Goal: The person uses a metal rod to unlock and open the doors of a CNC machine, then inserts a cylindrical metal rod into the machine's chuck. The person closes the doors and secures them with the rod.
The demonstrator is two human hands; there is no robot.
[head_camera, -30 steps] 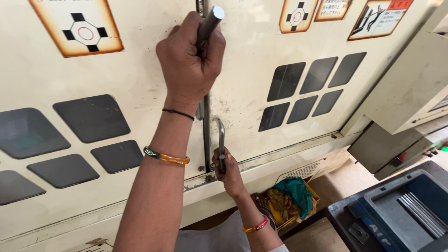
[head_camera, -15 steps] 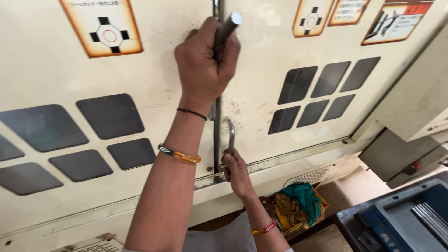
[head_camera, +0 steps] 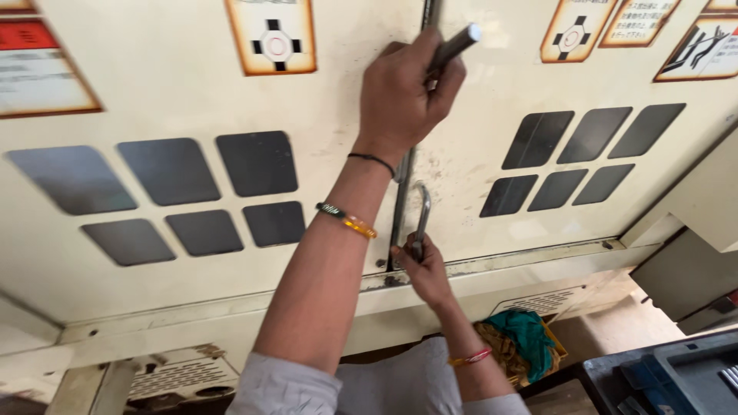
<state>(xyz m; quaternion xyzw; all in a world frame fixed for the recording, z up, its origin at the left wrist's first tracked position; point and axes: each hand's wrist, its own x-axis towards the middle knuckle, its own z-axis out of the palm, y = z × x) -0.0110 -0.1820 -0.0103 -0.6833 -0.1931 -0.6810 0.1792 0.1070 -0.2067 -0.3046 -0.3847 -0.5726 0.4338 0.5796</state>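
- Person stands facing a cream machine door panel [head_camera: 346, 107]; both arms reach up to the seam between its two halves.
- Left hand [head_camera: 403, 96] at 12 o'clock of the view, arm running up from 7 o'clock, elbow slightly bent, wrist straight.
- Left fingers wrapped fully around a grey metal lever handle [head_camera: 453, 44]; closed fist grip, the lever's round end poking out past the knuckles toward 1 o'clock.
- Thin black thread and a green-and-orange bangle [head_camera: 347, 220] sit on the left forearm.
- Right hand [head_camera: 421, 267] lower, near the centre of the view, forearm rising from 5 o'clock; wrist cocked back, a red-and-yellow bangle [head_camera: 470, 357] on it.
- Right fingers closed on the bottom end of a curved metal pull handle [head_camera: 422, 215], which stands upright just right of the seam rod [head_camera: 400, 207].
- Lever handle lies at the top of the seam, directly 12 o'clock of the pull handle; the two hands are apart, one above the other.
- Dark rhomboid window panes [head_camera: 207, 192] at 9 o'clock, a second set [head_camera: 584, 157] at 3 o'clock.
- Warning stickers [head_camera: 270, 34] along the top edge.
- Green cloth in a yellow basket [head_camera: 526, 346] at 5 o'clock, below the door; a blue-grey tray [head_camera: 669, 376] at the lower right corner.
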